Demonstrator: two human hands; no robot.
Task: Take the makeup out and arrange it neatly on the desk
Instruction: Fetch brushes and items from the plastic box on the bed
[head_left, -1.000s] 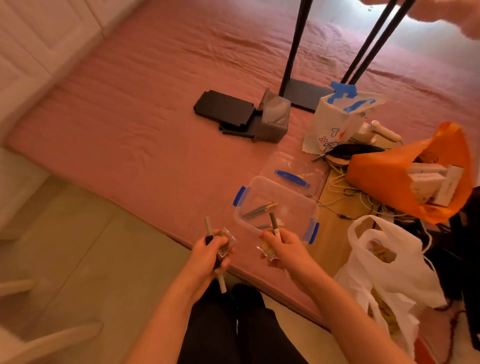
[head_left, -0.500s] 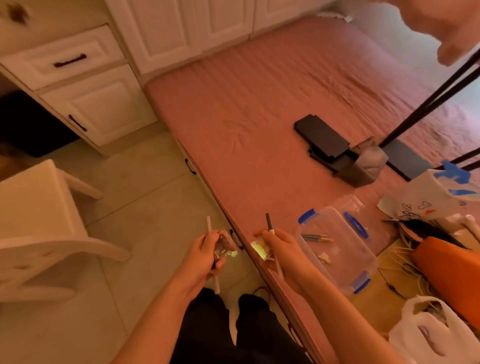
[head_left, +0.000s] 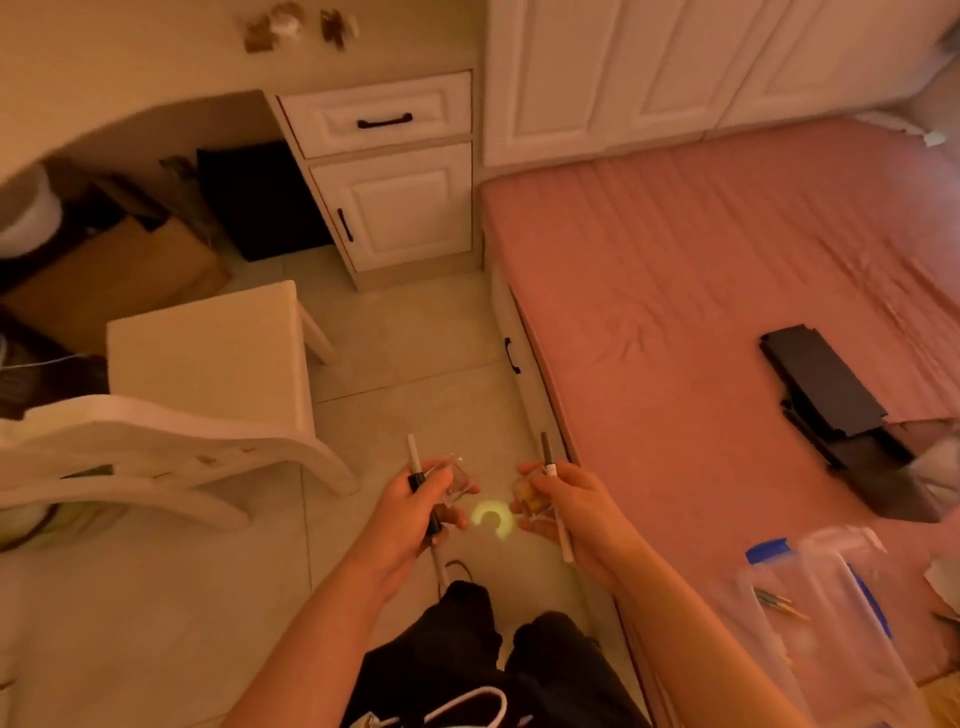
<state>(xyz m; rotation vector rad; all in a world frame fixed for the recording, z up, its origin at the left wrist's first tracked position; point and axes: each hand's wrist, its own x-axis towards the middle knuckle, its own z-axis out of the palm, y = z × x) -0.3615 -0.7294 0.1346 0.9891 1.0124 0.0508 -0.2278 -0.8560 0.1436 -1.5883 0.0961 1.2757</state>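
Both fists full at lower centre, over the floor (head_left: 415, 338): left hand (head_left: 400, 525) grips a white-tipped pencil (head_left: 414, 457) and a clear jar (head_left: 454, 480), right hand (head_left: 582, 514) grips a dark-tipped pencil (head_left: 545, 449) and a yellowish jar (head_left: 527, 496). Chair (head_left: 208, 364) crowds the left, bed (head_left: 701, 312) edge close on the right, an open strip of tiles between, running up to the surface (head_left: 130, 62) at upper left. Clear box (head_left: 831, 623) at lower right is blurred and cut off.

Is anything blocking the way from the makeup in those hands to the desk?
Partly: a white chair stands between the left hand with its makeup pencil and the desk; floor toward the drawers looks open.
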